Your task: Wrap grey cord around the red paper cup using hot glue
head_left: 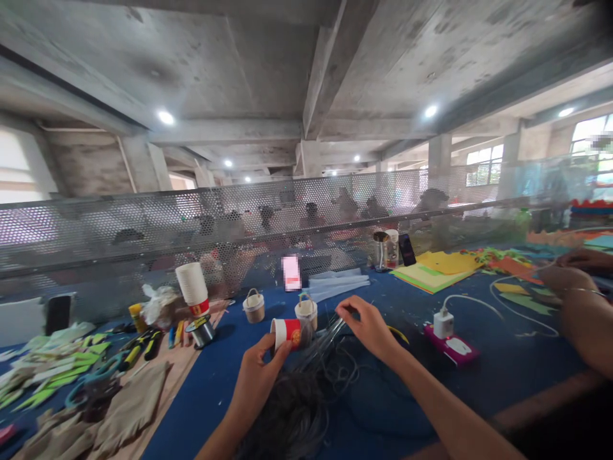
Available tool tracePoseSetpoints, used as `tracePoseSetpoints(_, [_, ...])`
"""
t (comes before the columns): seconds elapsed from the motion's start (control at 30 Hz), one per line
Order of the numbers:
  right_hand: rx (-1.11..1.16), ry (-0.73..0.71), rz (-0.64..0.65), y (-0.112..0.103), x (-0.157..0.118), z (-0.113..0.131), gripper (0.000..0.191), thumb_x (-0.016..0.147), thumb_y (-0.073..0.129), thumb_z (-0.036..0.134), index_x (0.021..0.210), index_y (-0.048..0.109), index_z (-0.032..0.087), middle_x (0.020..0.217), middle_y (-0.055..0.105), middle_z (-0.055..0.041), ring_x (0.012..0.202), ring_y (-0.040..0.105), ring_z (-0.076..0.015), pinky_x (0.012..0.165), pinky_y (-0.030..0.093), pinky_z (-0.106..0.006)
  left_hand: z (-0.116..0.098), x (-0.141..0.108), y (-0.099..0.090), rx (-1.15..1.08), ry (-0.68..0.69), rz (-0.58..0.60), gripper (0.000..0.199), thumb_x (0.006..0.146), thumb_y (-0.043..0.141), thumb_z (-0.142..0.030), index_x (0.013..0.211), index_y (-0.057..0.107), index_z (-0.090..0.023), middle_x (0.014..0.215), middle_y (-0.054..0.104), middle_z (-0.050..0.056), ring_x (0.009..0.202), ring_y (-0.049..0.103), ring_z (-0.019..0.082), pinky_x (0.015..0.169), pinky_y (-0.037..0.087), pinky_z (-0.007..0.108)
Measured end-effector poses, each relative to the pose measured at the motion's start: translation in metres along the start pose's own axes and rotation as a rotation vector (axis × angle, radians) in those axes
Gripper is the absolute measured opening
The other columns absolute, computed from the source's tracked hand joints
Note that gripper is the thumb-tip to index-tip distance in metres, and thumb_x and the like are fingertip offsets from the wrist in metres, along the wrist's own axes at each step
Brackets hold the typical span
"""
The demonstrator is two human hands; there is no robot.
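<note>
My left hand (261,374) is closed around a red and white paper cup (288,332), which lies on its side in the air with its rim toward the left. My right hand (366,326) pinches the upper ends of some thin, clear, shiny strands (330,333) that run down to the cup's base. Whether they are fixed to the cup I cannot tell. Below both hands spreads a tangled heap of grey, thread-like cord (294,399). Two small cup-shaped baskets with handles, a left basket (253,308) and a right basket (306,313), stand just beyond the held cup.
On the left are stacked paper cups (190,287), a wire spool (201,332), cutters (136,348), gloves (134,402) and green paper scraps (62,370). A pink power strip (453,348), coloured sheets (435,271) and another person's arm (582,313) occupy the right. A mesh partition (230,236) stands behind.
</note>
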State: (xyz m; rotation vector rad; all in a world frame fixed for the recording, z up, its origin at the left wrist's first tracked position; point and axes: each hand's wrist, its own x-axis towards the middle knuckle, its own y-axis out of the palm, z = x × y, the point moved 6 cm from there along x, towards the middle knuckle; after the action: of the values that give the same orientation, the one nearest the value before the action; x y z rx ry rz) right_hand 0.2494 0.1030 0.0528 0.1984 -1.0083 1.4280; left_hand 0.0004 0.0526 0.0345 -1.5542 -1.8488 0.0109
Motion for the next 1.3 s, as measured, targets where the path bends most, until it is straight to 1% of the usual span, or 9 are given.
tracePoseSetpoints(0.07, [-0.222, -0.023, -0.067, -0.023, -0.009, -0.007, 0.018, 0.095, 0.050, 0.029, 0.091, 0.066, 0.021, 0.091, 0.067, -0.0032, 0.086, 0.062, -0.0186, 0.082, 0.042, -0.030, -0.005, 0.000, 0.000, 0.054, 0.077, -0.014, 0.031, 0.087, 0.059, -0.042, 0.088, 0.075, -0.016, 0.082, 0.070, 0.003, 0.080, 0.063, 0.022, 0.074, 0.047, 0.027])
tracePoseSetpoints(0.17, [-0.465, 0.014, -0.184, -0.054, -0.028, -0.023, 0.016, 0.095, 0.049, 0.026, 0.095, 0.064, 0.022, 0.094, 0.067, -0.0036, 0.091, 0.061, -0.0206, 0.086, 0.039, -0.033, -0.007, -0.001, 0.001, 0.114, 0.153, -0.018, 0.030, 0.088, 0.057, -0.040, 0.092, 0.075, -0.017, 0.086, 0.071, 0.005, 0.089, 0.064, 0.024, 0.082, 0.048, 0.028])
tracePoseSetpoints(0.27, [-0.621, 0.061, -0.220, -0.068, -0.047, -0.039, 0.015, 0.096, 0.047, 0.023, 0.097, 0.063, 0.022, 0.096, 0.066, -0.0045, 0.095, 0.060, -0.0219, 0.088, 0.038, -0.035, -0.001, -0.001, 0.003, 0.122, 0.146, -0.026, 0.034, 0.089, 0.056, -0.043, 0.103, 0.073, -0.017, 0.099, 0.073, 0.006, 0.096, 0.064, 0.024, 0.087, 0.047, 0.030])
tracePoseSetpoints(0.43, [-0.769, 0.150, -0.097, -0.061, -0.063, -0.052, 0.013, 0.094, 0.051, 0.024, 0.098, 0.063, 0.022, 0.103, 0.065, -0.0061, 0.098, 0.059, -0.0223, 0.086, 0.040, -0.033, 0.008, -0.004, 0.002, 0.139, 0.099, -0.088, 0.039, 0.085, 0.059, -0.050, 0.100, 0.073, -0.016, 0.102, 0.075, 0.006, 0.096, 0.065, 0.025, 0.083, 0.049, 0.029])
tracePoseSetpoints(0.67, [-0.847, 0.204, -0.095, -0.055, -0.079, -0.046, 0.014, 0.093, 0.054, 0.029, 0.096, 0.065, 0.021, 0.103, 0.064, -0.0081, 0.098, 0.058, -0.0251, 0.085, 0.039, -0.037, 0.016, -0.018, -0.001, 0.114, 0.061, -0.146, 0.044, 0.083, 0.059, -0.054, 0.100, 0.072, -0.016, 0.099, 0.076, 0.006, 0.095, 0.066, 0.026, 0.081, 0.050, 0.028])
tracePoseSetpoints(0.87, [-0.879, 0.236, -0.051, -0.050, -0.089, -0.056, 0.015, 0.089, 0.061, 0.033, 0.097, 0.065, 0.021, 0.101, 0.067, -0.0083, 0.098, 0.060, -0.0259, 0.085, 0.040, -0.038, 0.015, -0.020, -0.002, 0.102, 0.065, -0.180, 0.044, 0.081, 0.060, -0.054, 0.100, 0.072, -0.017, 0.107, 0.076, 0.008, 0.102, 0.066, 0.028, 0.088, 0.049, 0.030])
tracePoseSetpoints(0.97, [-0.876, 0.240, -0.032, -0.048, -0.090, -0.062, 0.014, 0.087, 0.064, 0.030, 0.098, 0.065, 0.021, 0.101, 0.068, -0.0084, 0.097, 0.061, -0.0258, 0.085, 0.041, -0.038, 0.015, -0.019, -0.003, 0.093, 0.043, -0.217, 0.047, 0.078, 0.061, -0.057, 0.098, 0.073, -0.016, 0.106, 0.077, 0.008, 0.103, 0.066, 0.030, 0.091, 0.049, 0.031])
tracePoseSetpoints(1.13, [-0.846, 0.226, -0.043, -0.047, -0.088, -0.064, 0.011, 0.089, 0.062, 0.025, 0.099, 0.064, 0.019, 0.100, 0.070, -0.0102, 0.097, 0.063, -0.0272, 0.087, 0.042, -0.041, 0.016, -0.019, -0.002, 0.099, -0.015, -0.216, 0.052, 0.075, 0.063, -0.059, 0.098, 0.075, -0.015, 0.105, 0.077, 0.008, 0.103, 0.067, 0.032, 0.089, 0.051, 0.032])
tracePoseSetpoints(1.3, [-0.717, 0.205, -0.124, -0.053, -0.086, -0.058, 0.022, 0.095, 0.053, 0.028, 0.114, 0.057, 0.018, 0.109, 0.068, -0.0119, 0.103, 0.063, -0.0276, 0.091, 0.043, -0.043, 0.007, -0.022, -0.003, 0.076, -0.066, -0.201, 0.054, 0.075, 0.063, -0.058, 0.102, 0.074, -0.013, 0.102, 0.078, 0.007, 0.101, 0.066, 0.032, 0.090, 0.050, 0.034])
